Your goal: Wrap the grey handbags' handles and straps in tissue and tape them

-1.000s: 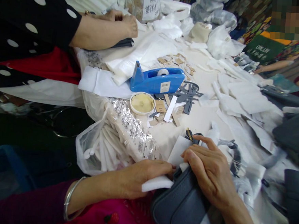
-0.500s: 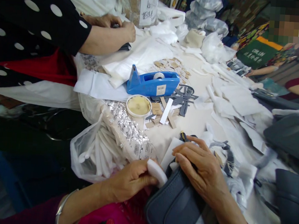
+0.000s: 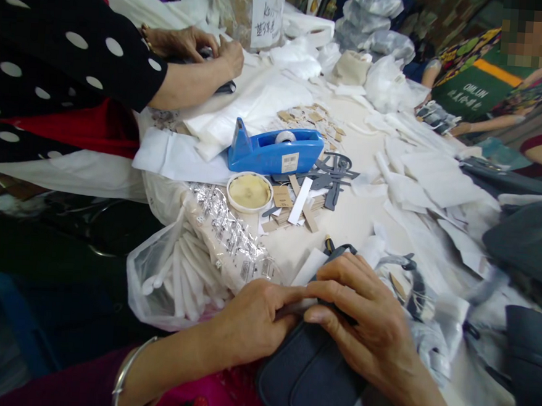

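A small dark blue-grey bag [image 3: 308, 369] leans at the table's front edge in front of me. My right hand [image 3: 361, 308] grips its upper edge, fingers over the far side and thumb on the near side. At the bag's opening, my left hand [image 3: 263, 317] pinches a white foam strip [image 3: 296, 307]. Only a short, shaded piece of the strip shows between thumb and forefinger; the rest is hidden by the hand and bag. Both hands' fingertips meet there. Just beyond the bag lie a white sheet [image 3: 310, 264] and a dark strap with a yellowish end [image 3: 328, 244].
Further back sit a blue tape dispenser [image 3: 277, 154], a round tub of yellowish paste [image 3: 249, 192] and cardboard tags [image 3: 283, 197]. A plastic bag of white foam rods [image 3: 182, 274] hangs at the left edge. Co-workers' arms [image 3: 191, 80] work at far left and right.
My left hand has moved right and up against the bag's opening, and much less of the foam strip shows. My right hand's fingers have come down to meet the left. The bag has shifted slightly left.
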`<state>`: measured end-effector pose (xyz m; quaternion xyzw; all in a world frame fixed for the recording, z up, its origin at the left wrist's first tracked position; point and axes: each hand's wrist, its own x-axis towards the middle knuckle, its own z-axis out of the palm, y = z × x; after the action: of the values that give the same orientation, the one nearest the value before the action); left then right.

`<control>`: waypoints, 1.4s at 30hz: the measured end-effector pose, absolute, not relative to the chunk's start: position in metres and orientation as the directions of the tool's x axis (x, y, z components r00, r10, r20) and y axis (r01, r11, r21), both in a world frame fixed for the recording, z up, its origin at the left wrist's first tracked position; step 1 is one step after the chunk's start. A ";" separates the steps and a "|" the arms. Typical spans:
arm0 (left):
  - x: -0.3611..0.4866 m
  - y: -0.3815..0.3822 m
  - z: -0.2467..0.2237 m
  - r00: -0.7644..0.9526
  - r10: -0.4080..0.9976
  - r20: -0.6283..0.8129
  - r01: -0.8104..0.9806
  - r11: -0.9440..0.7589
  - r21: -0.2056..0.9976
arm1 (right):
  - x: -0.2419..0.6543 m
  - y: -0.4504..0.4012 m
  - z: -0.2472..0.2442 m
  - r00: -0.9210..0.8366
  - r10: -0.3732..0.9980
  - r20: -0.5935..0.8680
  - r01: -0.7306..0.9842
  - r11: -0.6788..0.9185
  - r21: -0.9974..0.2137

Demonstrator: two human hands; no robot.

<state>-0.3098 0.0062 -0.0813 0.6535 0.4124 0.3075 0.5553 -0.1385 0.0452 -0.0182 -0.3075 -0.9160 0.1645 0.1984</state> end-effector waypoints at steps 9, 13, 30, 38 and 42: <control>-0.321 -0.024 -0.084 0.403 0.905 -0.139 -0.055 0.175 0.983 | -0.139 0.047 -0.019 -0.739 0.646 0.193 0.513 0.724 -0.462; -0.316 -0.035 -0.091 0.396 0.908 -0.137 -0.062 0.175 0.983 | -0.141 0.045 -0.021 -0.716 0.684 0.141 0.559 0.682 -0.471; -0.288 0.017 -0.092 0.400 0.916 0.022 -0.007 -0.021 1.000 | -0.155 0.050 -0.032 -0.760 0.641 0.105 0.557 0.726 -0.404; -0.287 0.016 -0.101 0.316 0.946 -0.076 0.111 0.043 0.993 | -0.060 0.031 0.017 0.424 0.621 0.659 0.513 0.434 -0.740; -0.282 0.017 -0.087 0.298 0.941 -0.160 0.013 0.164 0.986 | 0.024 -0.041 -0.032 0.766 0.613 0.194 0.205 0.053 -0.977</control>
<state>-0.2820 0.0168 -0.0872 0.5238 0.4554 0.3791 0.6120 0.0239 -0.0413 -0.0322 -0.6705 -0.3050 0.1549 0.6583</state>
